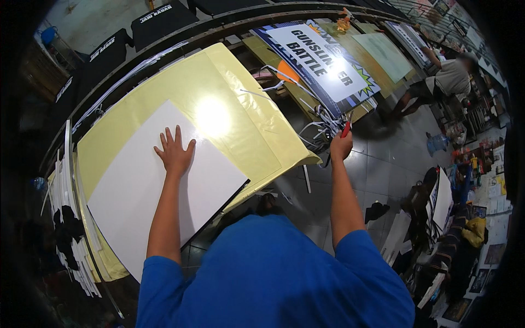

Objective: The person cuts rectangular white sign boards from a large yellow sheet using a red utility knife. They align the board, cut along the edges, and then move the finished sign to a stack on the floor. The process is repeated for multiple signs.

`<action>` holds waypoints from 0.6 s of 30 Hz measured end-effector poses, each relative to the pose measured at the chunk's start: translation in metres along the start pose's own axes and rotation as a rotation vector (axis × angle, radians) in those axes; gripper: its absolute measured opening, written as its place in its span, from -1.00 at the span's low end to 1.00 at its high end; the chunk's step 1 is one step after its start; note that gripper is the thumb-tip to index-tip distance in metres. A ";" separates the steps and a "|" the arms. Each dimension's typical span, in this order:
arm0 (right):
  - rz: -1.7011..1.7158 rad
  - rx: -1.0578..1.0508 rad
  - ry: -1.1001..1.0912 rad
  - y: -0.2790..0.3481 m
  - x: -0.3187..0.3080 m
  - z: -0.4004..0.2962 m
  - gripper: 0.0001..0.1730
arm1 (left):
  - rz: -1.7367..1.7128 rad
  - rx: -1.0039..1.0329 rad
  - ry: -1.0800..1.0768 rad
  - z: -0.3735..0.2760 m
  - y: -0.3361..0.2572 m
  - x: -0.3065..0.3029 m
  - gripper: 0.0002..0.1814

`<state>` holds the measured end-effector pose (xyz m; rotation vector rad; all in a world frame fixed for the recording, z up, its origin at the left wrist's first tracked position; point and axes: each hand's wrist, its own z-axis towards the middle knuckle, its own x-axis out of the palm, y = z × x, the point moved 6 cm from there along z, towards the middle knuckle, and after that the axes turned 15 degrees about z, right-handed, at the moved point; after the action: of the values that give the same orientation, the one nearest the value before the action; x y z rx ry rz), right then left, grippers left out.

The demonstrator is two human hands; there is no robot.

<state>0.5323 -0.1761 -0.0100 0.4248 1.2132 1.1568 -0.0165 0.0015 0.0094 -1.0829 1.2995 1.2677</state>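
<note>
My left hand (174,153) lies palm down with fingers spread on a large white board (213,164). The board has a dark edge along its near side and rests on a yellow sheet-covered surface (158,88). Farther right, my right hand (341,146) is closed around a red-handled tool (346,129); its tip is too small to make out. Just beyond that hand is a tangle of black and white strips (322,123). A printed sign panel (316,61) with large lettering lies past the strips.
White strips (67,184) lie along the left side, with black cloth (67,229) over them. A person (447,80) stands at the far right by another panel. Grey floor tiles (383,172) show between the work surfaces. A blue water bottle (437,143) stands on the floor.
</note>
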 end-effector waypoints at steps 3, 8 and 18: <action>-0.054 -0.038 0.089 0.011 -0.007 -0.010 -0.60 | -0.003 0.002 -0.008 -0.001 -0.001 -0.002 -0.15; -0.168 -0.333 0.396 0.022 -0.004 -0.026 -0.38 | -0.011 0.004 -0.022 -0.001 0.001 -0.001 -0.14; 0.355 -0.001 0.264 0.011 -0.092 -0.057 -0.44 | -0.323 0.121 -0.277 -0.082 0.084 -0.039 -0.26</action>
<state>0.4848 -0.2677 0.0246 0.5119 1.4011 1.5545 -0.0997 -0.0766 0.0555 -0.9479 0.9373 1.0394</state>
